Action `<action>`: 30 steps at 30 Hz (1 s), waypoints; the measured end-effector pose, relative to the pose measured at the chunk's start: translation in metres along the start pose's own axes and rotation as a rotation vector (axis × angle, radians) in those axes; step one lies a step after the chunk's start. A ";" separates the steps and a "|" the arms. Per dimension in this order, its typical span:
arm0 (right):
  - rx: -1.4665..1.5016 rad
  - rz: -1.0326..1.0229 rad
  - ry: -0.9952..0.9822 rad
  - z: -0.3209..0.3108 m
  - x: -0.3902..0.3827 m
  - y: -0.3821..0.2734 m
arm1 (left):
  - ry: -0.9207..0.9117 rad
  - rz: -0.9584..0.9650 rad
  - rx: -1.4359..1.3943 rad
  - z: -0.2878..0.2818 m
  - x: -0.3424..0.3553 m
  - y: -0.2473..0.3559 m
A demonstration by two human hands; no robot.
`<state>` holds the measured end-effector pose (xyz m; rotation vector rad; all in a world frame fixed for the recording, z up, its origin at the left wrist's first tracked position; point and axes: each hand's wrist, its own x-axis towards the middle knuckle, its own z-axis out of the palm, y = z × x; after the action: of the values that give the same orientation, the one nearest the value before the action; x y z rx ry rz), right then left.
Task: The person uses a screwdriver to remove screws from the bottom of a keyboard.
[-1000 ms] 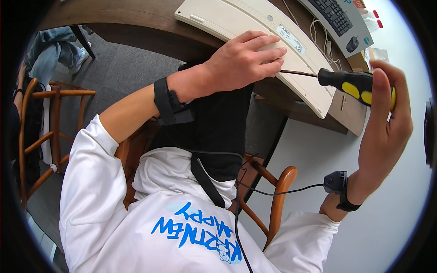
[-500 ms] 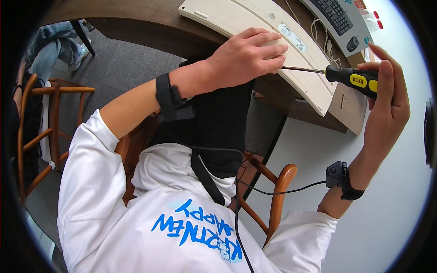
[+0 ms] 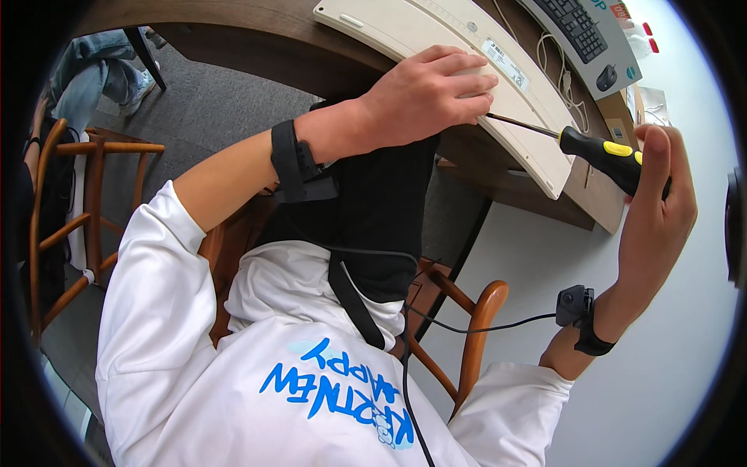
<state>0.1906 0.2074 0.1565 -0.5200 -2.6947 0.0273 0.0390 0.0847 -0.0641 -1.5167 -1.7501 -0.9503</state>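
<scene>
A cream keyboard (image 3: 537, 152) lies underside up along the desk edge, a white label on its back. My left hand (image 3: 436, 89) grips it from the near side, fingers bent over the underside and thumb hidden. Beside those fingertips ends the thin shaft of a screwdriver (image 3: 603, 158), its tip hidden near the hand. The black and yellow handle slants down to the right, and my right hand (image 3: 661, 187) is closed around its end, seen mostly from the thumb side.
On the brown desk (image 3: 257, 50), a pale cable (image 3: 564, 82) lies coiled behind the keyboard. A box picturing a keyboard and mouse (image 3: 591, 47) stands farther back, near red-capped bottles (image 3: 644, 39). Wooden chairs (image 3: 93, 202) and a seated person's legs (image 3: 93, 74) are at left.
My right hand's fingers have curled in and the hand has dropped slightly. The screwdriver has turned about its shaft and its handle slopes lower. My left hand stays on the keyboard.
</scene>
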 end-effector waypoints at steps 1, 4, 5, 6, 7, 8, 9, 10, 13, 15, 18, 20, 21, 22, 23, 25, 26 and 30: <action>-0.088 0.045 -0.005 -0.001 -0.002 0.000 | 0.001 -0.001 0.000 0.000 0.000 0.000; -0.023 0.013 -0.090 -0.008 -0.010 0.000 | 0.002 -0.001 0.000 0.000 0.001 0.001; 0.028 -0.011 -0.117 -0.011 -0.012 0.000 | 0.002 0.000 0.000 0.000 0.002 0.001; 0.131 -0.177 -0.160 -0.017 -0.011 0.004 | 0.002 0.000 0.001 0.000 0.002 0.001; 0.182 -0.259 -0.178 -0.018 -0.011 0.005 | -0.002 0.002 -0.002 0.000 0.003 0.001; 0.234 -0.340 -0.201 -0.018 -0.012 0.005 | -0.006 0.003 -0.005 0.000 0.003 0.002; 0.261 -0.308 -0.199 -0.014 -0.013 0.004 | -0.006 0.005 -0.006 0.000 0.003 0.002; 0.254 -0.283 -0.171 -0.012 -0.012 0.002 | -0.010 -0.001 -0.001 0.000 0.002 0.001; 0.064 -0.045 -0.153 -0.014 -0.012 0.000 | -0.010 -0.004 0.001 0.000 0.003 0.002; -0.102 0.138 -0.202 -0.015 -0.010 -0.002 | -0.010 -0.004 0.006 -0.001 0.001 0.001; -0.155 0.129 -0.129 -0.010 -0.014 -0.001 | -0.006 -0.004 0.017 -0.002 0.002 0.001; -0.050 -0.108 -0.015 -0.006 -0.016 0.002 | -0.008 -0.002 -0.011 0.000 0.003 0.002; 0.001 -0.209 0.026 -0.006 -0.016 0.002 | -0.008 -0.002 -0.013 0.001 0.003 0.002; 0.051 -0.314 0.065 -0.005 -0.016 0.002 | -0.014 0.000 -0.004 0.000 0.003 0.002; 0.135 -0.282 0.010 -0.006 -0.017 -0.001 | -0.020 0.003 0.005 0.000 0.003 0.002; 0.218 -0.247 -0.043 -0.009 -0.019 -0.008 | -0.025 -0.002 0.013 -0.001 0.001 0.002; 0.129 -0.137 -0.032 -0.012 -0.021 -0.011 | -0.027 -0.007 0.021 -0.001 0.001 0.001; -0.004 0.167 -0.020 -0.008 -0.023 -0.021 | -0.027 -0.005 0.027 0.001 0.000 0.002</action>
<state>0.2056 0.1797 0.1570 -0.7490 -2.6636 0.0729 0.0410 0.0858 -0.0640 -1.5151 -1.7792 -0.9093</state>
